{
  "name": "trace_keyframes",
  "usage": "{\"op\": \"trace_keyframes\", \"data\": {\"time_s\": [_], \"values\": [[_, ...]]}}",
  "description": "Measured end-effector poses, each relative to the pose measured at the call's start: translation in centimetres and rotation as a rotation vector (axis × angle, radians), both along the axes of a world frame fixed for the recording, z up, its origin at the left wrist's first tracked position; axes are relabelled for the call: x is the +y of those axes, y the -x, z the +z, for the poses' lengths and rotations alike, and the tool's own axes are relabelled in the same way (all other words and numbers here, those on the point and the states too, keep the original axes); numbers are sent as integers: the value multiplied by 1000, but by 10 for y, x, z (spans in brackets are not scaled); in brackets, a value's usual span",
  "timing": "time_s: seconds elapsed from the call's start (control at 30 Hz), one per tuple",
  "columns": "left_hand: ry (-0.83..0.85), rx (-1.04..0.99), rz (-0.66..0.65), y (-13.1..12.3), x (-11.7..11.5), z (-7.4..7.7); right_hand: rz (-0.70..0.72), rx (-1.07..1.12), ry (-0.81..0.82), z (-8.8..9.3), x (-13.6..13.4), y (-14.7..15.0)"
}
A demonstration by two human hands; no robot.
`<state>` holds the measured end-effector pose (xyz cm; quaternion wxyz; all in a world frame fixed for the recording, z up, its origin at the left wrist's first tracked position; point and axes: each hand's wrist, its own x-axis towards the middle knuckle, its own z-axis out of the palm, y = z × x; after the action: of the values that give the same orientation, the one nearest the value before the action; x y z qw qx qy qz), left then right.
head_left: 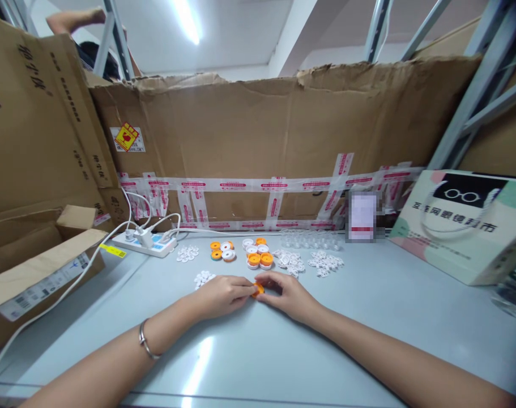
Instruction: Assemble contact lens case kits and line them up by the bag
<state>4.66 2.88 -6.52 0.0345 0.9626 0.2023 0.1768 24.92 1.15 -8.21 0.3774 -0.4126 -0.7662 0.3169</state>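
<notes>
My left hand (pixel 224 294) and my right hand (pixel 285 292) meet at the middle of the grey table (pixel 368 317). Both pinch one small orange round part (pixel 258 289) between their fingertips. A silver bracelet (pixel 146 341) sits on my left wrist. Just beyond the hands lie orange and white round parts (pixel 260 255) in small stacks, more of them (pixel 222 250) to the left, and heaps of small white pieces (pixel 203 278) (pixel 325 263).
A white power strip (pixel 145 242) with cables lies at the back left, beside an open cardboard box (pixel 37 266). A taped cardboard wall (pixel 261 147) closes the back. A printed bag (pixel 465 224) stands on the right. Another person's arm (pixel 71 20) shows above the cardboard.
</notes>
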Motion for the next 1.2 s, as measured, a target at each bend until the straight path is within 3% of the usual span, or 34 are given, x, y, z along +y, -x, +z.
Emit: {"op": "trace_keyframes", "data": {"time_s": [0.2,0.53,1.2], "values": [[119,-100,-25,4,5,3,37,23,-2,2,-1,-2],[160,-79,-22,3,6,3,11,26,41,1,-1,-2],[126,-14,-1,3,2,6,48,-36,-76,-1,-1,-2]]}}
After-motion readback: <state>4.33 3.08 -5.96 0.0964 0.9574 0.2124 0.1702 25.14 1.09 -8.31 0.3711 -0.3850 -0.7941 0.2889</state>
